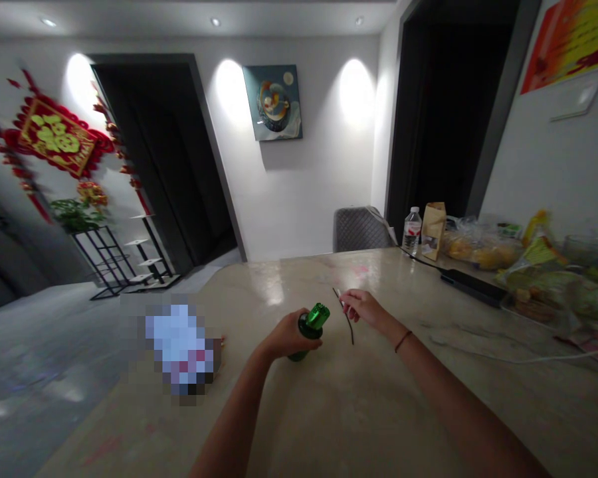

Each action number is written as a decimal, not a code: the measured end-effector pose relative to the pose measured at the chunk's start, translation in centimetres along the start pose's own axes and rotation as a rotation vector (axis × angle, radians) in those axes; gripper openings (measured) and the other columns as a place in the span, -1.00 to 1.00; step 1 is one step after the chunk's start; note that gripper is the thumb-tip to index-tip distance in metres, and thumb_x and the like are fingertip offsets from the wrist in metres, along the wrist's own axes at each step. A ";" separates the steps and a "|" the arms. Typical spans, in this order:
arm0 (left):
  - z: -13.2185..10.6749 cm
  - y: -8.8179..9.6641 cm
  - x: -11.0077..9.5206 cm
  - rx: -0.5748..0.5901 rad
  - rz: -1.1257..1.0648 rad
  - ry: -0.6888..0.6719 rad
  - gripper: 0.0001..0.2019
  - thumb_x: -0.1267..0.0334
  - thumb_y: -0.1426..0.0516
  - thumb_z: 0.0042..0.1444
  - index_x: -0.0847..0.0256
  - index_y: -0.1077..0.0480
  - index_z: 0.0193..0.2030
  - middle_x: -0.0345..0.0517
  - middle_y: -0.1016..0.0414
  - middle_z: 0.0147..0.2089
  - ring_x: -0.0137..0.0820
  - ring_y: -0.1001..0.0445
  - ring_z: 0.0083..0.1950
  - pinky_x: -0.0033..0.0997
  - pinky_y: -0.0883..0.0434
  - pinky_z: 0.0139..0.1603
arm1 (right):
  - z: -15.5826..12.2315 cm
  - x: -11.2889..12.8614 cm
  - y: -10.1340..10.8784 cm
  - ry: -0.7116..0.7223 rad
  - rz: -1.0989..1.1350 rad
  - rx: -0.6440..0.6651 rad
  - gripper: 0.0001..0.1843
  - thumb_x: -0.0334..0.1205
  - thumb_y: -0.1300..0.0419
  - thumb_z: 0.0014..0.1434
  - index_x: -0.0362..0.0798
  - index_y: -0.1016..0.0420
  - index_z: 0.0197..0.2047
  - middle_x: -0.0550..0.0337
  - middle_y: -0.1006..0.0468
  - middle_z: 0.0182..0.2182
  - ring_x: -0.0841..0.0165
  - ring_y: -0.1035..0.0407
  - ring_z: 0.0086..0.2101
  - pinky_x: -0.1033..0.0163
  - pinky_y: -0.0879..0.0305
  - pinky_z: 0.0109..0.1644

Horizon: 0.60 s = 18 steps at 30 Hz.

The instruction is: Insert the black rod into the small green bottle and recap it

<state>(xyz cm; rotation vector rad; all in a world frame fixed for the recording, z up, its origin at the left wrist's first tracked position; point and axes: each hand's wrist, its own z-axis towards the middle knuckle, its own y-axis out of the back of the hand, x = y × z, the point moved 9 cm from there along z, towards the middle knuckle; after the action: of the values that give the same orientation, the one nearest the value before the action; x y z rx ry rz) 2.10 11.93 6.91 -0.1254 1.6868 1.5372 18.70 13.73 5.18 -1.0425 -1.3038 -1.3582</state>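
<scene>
My left hand (289, 334) is wrapped around a dark green bottle-like container (299, 356), with a shiny, ridged, bright green piece (319, 316) at its top. The container tilts slightly to the right over the table. To its right, the curled fingers of my right hand (359, 307) come together at the upper part of a thin, dark, slightly bent stick (349, 324). Something whitish shows at the fingertips, too small to name. Whether the stick's lower end rests on the table, I cannot tell.
On the marble-like table (379, 411), a blurred-out pale blue thing (182, 345) is at left. A water bottle (412, 232), paper bag (433, 231), black power strip (472, 287), white cable (528, 360) and bagged food (483, 249) occupy the right. A grey chair (361, 229) stands behind.
</scene>
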 end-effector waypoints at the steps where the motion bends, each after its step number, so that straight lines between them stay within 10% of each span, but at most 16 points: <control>1: 0.0 -0.1 -0.1 0.008 0.005 -0.002 -0.58 0.13 -0.22 -0.31 0.23 -0.33 -0.25 -0.22 -0.43 -0.36 -0.39 -0.37 -0.32 -0.48 -0.28 -0.33 | -0.4 1.3 -0.2 0.063 -0.104 -0.010 -0.82 -0.20 -0.01 0.06 -0.11 -0.33 -0.46 0.28 -0.35 -0.63 0.52 -0.18 -0.67 0.38 -0.09 -0.58; 10: -0.1 -0.9 -0.8 0.048 0.045 -0.004 -0.57 0.16 -0.23 -0.33 0.24 -0.34 -0.23 -0.18 -0.46 -0.32 -0.39 -0.38 -0.32 -0.48 -0.27 -0.34 | -3.7 6.3 -3.1 0.268 -0.752 -0.087 -0.53 0.18 0.00 0.06 -0.08 -0.38 -0.49 0.16 -0.42 -0.59 0.43 -0.25 -0.54 0.33 0.01 -0.47; 18: -0.3 -0.6 -1.2 0.082 0.049 0.000 -0.59 0.18 -0.24 -0.33 0.24 -0.34 -0.26 -0.18 -0.47 -0.33 -0.40 -0.40 -0.33 -0.49 -0.28 -0.36 | -4.1 6.7 -4.0 0.331 -0.704 -0.012 -0.65 0.06 -0.12 0.02 -0.10 -0.34 -0.40 0.23 -0.38 -0.57 0.47 -0.20 -0.54 0.36 0.01 -0.47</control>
<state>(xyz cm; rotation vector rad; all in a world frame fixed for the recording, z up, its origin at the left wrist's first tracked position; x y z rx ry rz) 3.07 10.97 7.15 -0.0413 1.7617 1.5010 13.62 9.05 10.67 -0.3259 -1.4625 -1.9564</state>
